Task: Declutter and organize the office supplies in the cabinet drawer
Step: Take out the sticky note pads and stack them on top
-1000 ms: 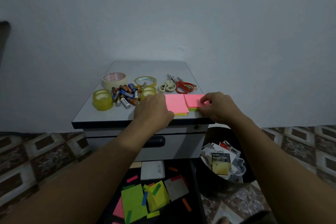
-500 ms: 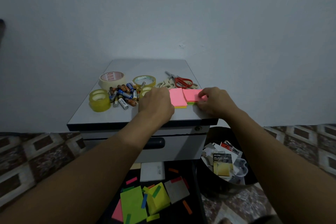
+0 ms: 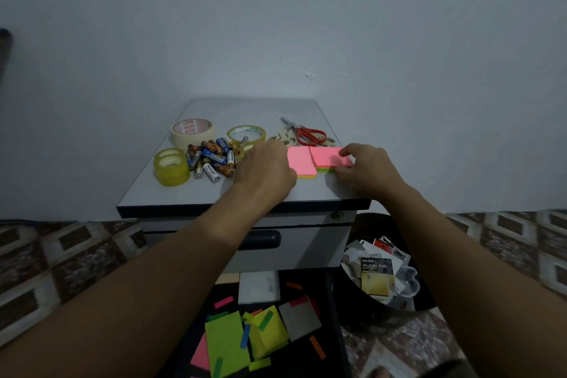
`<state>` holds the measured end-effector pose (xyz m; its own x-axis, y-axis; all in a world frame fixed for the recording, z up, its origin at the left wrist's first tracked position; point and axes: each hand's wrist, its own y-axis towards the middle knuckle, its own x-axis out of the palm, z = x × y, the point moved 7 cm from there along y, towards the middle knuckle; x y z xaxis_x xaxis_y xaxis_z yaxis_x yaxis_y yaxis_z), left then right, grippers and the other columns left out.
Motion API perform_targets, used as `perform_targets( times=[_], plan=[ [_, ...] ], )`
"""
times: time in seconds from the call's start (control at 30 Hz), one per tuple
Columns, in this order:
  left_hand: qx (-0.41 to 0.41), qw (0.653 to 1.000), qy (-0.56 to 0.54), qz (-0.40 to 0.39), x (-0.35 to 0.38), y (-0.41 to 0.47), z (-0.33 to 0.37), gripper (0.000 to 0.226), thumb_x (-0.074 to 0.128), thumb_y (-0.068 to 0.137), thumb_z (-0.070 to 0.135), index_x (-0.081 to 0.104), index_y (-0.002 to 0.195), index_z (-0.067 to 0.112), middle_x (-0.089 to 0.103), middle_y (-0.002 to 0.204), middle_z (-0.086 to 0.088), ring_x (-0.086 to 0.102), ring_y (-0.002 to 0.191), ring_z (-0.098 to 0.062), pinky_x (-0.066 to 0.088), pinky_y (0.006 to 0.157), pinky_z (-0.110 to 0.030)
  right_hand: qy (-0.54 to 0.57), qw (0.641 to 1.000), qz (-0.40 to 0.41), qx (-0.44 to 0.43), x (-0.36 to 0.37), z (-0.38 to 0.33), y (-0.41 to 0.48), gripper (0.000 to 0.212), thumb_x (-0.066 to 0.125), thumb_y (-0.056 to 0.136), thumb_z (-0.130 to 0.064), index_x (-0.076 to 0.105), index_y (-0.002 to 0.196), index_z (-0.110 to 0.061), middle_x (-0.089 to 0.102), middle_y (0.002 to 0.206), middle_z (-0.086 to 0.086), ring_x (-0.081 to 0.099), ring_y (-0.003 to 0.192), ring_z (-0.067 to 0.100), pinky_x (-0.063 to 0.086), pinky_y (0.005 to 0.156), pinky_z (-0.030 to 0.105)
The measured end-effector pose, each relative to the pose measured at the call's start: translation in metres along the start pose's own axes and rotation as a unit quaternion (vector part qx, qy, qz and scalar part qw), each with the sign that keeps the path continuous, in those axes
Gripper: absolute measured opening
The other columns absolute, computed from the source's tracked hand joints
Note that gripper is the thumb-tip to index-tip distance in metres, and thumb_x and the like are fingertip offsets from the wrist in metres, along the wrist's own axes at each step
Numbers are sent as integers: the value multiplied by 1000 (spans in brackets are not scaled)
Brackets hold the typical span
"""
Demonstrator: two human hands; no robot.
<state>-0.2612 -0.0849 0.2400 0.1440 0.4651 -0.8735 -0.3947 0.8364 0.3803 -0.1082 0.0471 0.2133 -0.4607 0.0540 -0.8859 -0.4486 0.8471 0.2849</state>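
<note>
Two pink-topped sticky note pads lie side by side on the grey cabinet top (image 3: pixel 171 193). My left hand (image 3: pixel 264 169) grips the left edge of the left pad (image 3: pixel 302 161), fingers curled. My right hand (image 3: pixel 366 167) holds the right pad (image 3: pixel 326 156), thumb and fingers at its right side. Below, the open drawer (image 3: pixel 329 344) holds green, yellow, pink and grey sticky notes and small coloured flags.
On the cabinet top sit a pile of batteries (image 3: pixel 213 156), several tape rolls (image 3: pixel 191 130), and scissors with red handles (image 3: pixel 310 135). A black bin (image 3: pixel 362 224) with battery packaging stands at the cabinet's right. Patterned floor tiles surround it.
Both hands and the two pads have slid a little farther back on the cabinet top, and the pads now sit closer together.
</note>
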Motion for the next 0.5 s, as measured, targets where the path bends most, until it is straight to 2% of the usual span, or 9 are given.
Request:
perform_targets(
  times=[0.1, 0.17, 0.23, 0.3, 0.37, 0.5],
  plan=[
    [-3, 999, -31, 18, -20, -11, -5, 19, 63, 86, 30, 61, 78, 13, 62, 77, -4, 58, 72, -24, 53, 59, -37, 43, 997, 70, 2, -15, -2, -12, 36, 60, 91, -33, 63, 124, -18, 63, 122, 8, 53, 112, 28, 52, 86, 42],
    [-12, 998, -54, 28, -33, -24, -12, 24, 59, 86, 29, 62, 68, 12, 62, 66, -4, 59, 64, -22, 55, 60, -38, 66, 990, 121, -16, -27, -11, -27, 28, 58, 90, -25, 66, 116, -16, 64, 110, 4, 55, 105, 23, 48, 79, 34],
    [-36, 996, -76, 34, -42, -40, -26, 28, 57, 87, 28, 61, 65, 12, 62, 62, -4, 59, 61, -20, 54, 58, -36, 113, 981, 152, -33, -36, -23, -48, 18, 57, 89, -19, 68, 103, -15, 65, 94, -2, 57, 88, 16, 43, 69, 28],
    [-68, 992, -102, 27, -41, -56, -45, 26, 58, 87, 30, 63, 66, 15, 65, 64, 1, 61, 64, -16, 51, 58, -31, 165, 973, 154, -43, -37, -36, -72, 10, 56, 88, -18, 66, 91, -17, 65, 80, -6, 57, 73, 9, 44, 61, 24],
    [-90, 989, -118, 15, -34, -73, -63, 27, 60, 88, 32, 64, 65, 16, 65, 63, 4, 61, 64, -13, 45, 55, -26, 194, 967, 155, -55, -29, -47, -94, 10, 56, 87, -18, 63, 79, -18, 62, 69, -7, 56, 65, 9, 44, 58, 27],
    [-146, 980, -135, -35, 5, -107, -103, 31, 65, 88, 34, 65, 68, 11, 64, 60, -3, 62, 61, -17, 53, 61, -31, 236, 962, 118, -70, 10, -63, -130, 18, 57, 87, -19, 59, 70, -20, 59, 60, -5, 56, 58, 9, 44, 54, 32]
  ],
)
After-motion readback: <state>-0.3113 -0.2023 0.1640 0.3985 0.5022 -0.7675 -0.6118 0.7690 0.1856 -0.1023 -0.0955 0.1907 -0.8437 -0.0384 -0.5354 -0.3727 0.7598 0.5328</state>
